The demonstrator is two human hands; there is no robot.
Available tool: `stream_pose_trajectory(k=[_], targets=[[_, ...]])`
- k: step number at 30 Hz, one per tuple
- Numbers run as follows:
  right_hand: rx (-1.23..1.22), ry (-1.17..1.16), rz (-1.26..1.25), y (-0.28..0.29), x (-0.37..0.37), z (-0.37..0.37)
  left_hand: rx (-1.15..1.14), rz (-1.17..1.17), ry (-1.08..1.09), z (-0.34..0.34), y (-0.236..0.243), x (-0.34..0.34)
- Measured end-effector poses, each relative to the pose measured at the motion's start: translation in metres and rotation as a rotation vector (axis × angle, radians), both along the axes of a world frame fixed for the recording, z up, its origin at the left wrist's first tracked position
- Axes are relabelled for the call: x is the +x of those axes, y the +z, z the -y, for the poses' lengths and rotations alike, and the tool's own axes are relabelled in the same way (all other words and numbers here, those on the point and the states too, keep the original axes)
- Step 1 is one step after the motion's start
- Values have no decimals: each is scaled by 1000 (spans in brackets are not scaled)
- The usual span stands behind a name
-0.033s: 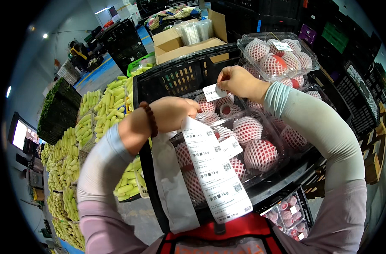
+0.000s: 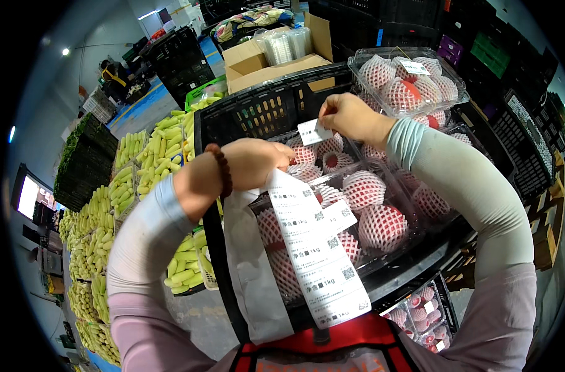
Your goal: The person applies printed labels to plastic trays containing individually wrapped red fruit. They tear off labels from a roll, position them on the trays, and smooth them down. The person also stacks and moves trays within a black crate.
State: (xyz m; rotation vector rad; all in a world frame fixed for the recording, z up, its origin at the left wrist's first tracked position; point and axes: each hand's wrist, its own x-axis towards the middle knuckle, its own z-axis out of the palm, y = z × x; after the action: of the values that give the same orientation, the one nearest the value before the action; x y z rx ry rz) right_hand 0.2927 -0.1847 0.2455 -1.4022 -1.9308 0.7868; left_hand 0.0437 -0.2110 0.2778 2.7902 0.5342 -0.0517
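Observation:
Between thumb and finger, my right hand (image 2: 350,118) pinches the corner of a small white label (image 2: 314,132), held just above a clear plastic box of fruit. My left hand (image 2: 258,162) is curled beside that box, its fingertips partly hidden. From it hangs a long strip of printed white labels (image 2: 319,260) with blank backing paper (image 2: 254,273) beside it. Red fruit (image 2: 383,227) in white foam nets fills the clear boxes in a black crate (image 2: 258,118). Another label (image 2: 339,217) sits on the nearer box, partly behind the strip.
A labelled clear box (image 2: 412,93) of netted fruit is stacked at the crate's far right. Behind the crate stands an open cardboard carton (image 2: 276,71) with clear plastic containers. Pale green vegetables (image 2: 96,229) are piled on the left. More fruit boxes (image 2: 425,316) lie low at the right.
The label in my right hand has tilted slightly. My left forearm has shifted a little to the left, and the hanging strip has moved slightly.

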Motion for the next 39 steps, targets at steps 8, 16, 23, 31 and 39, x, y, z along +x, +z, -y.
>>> stream_pose_trajectory(k=[8, 16, 23, 31, 39], targets=[[166, -105, 215, 1, -6, -42, 46, -226, -67, -34, 11, 20], [191, -54, 373, 10, -14, -56, -42, -347, -171, -44, -31, 34], [293, -59, 289, 15, -22, -38, 82, -259, -155, -36, -36, 25], [112, 245, 664, -28, -41, -44, -14, 57, 11, -15, 6, 34], [-20, 260, 625, -49, -55, -42, -42, -445, -27, -17, -5, 38]])
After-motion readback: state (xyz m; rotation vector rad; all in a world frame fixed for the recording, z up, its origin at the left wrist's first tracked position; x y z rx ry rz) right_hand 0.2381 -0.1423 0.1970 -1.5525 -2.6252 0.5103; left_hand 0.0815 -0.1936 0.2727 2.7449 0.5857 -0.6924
